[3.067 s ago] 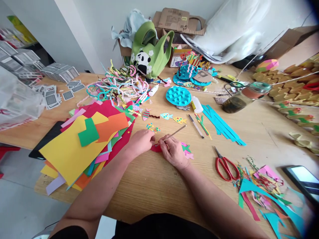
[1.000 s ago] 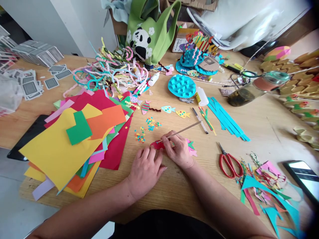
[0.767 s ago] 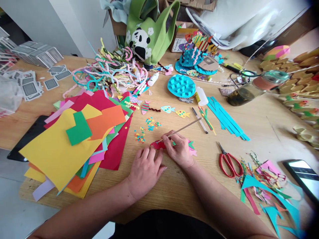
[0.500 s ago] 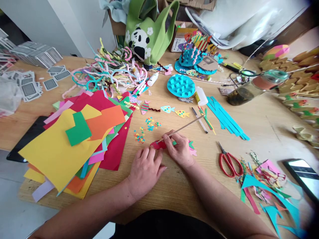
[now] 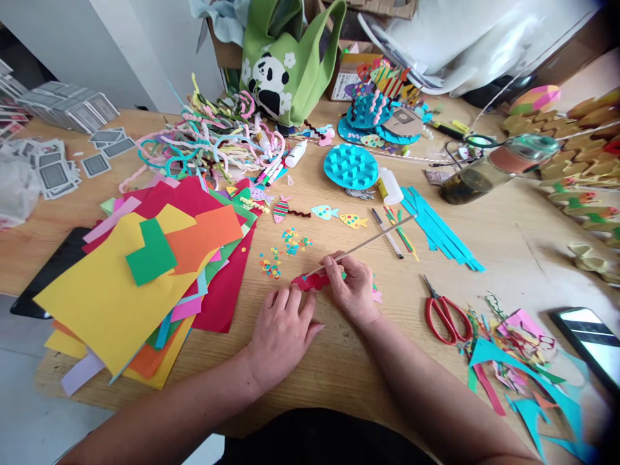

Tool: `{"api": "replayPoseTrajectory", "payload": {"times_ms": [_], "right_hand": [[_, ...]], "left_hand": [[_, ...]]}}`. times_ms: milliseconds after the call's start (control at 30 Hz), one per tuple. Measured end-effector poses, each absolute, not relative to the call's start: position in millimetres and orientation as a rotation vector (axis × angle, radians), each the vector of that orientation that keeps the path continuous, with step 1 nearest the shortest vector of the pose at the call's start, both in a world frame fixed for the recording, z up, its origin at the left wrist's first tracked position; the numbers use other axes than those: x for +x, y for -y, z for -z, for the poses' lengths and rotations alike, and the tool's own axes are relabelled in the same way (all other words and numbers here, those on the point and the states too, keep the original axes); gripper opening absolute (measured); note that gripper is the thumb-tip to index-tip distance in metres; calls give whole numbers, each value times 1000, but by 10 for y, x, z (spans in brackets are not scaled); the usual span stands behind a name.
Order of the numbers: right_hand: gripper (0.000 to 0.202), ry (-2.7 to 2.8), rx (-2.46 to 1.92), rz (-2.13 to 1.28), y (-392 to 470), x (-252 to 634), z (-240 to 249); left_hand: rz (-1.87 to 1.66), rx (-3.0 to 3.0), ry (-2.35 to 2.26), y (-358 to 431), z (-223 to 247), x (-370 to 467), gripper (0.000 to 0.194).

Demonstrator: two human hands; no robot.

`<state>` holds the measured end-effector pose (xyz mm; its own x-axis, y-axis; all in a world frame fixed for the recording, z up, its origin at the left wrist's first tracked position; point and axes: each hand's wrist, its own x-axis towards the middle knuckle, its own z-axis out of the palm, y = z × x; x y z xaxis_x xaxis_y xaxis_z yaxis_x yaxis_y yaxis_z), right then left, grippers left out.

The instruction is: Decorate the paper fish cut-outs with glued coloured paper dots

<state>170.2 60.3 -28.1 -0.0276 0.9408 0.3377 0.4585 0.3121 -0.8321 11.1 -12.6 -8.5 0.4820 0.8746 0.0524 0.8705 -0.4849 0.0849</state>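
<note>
In the middle of the table lies a red paper fish [image 5: 312,281]. My left hand [image 5: 283,323] rests flat with its fingers spread, the fingertips touching the fish's lower left edge. A thin wooden stick [image 5: 372,240] is pinched in my right hand [image 5: 352,287], slanting up to the right, its lower tip on the fish. Partly hidden under my right hand are green and pink paper pieces [image 5: 376,295]. Small coloured paper dots [image 5: 295,241] lie just beyond the fish. Above them are a blue paper fish [image 5: 324,212] and a yellow spotted one [image 5: 353,221].
Stacked coloured paper [image 5: 111,290] covers the left side. Red-handled scissors [image 5: 448,320], paper scraps [image 5: 523,361] and a phone [image 5: 588,342] lie to the right. Farther back are a glue bottle [image 5: 390,187], blue strips [image 5: 440,232], pipe cleaners [image 5: 213,142] and a glass jar [image 5: 498,171].
My right hand has shifted slightly right, and the stick's upper end has swung right and a little lower. More of the red fish shows. My left hand stays put.
</note>
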Motion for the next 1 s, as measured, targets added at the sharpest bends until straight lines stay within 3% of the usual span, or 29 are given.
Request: {"api": "replayPoseTrajectory", "payload": {"times_ms": [1000], "right_hand": [[23,1430,-1185,-555,-599,1755,354]], "left_hand": [[-109,2672,-1567,133,61,102,54]]}}
